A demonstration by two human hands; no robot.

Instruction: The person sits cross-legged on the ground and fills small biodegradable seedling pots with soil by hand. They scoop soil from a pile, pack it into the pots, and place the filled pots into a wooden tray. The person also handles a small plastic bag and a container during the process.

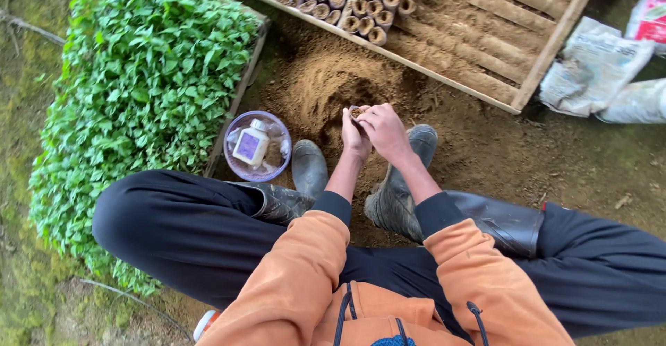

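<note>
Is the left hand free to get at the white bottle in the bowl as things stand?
Probably not right away: the left hand is wrapped around a small soil-filled pot. The white bottle lies uncovered in the clear bowl, nothing blocking it.

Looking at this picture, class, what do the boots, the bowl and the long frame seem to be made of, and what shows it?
The boots look like rubber: dark, smooth, slightly shiny and mud-smeared. The bowl seems clear plastic with a purple tint, since the small bottle inside shows through its wall. The frame appears to be bare, unpainted wood, pale with straight plank edges.
</note>
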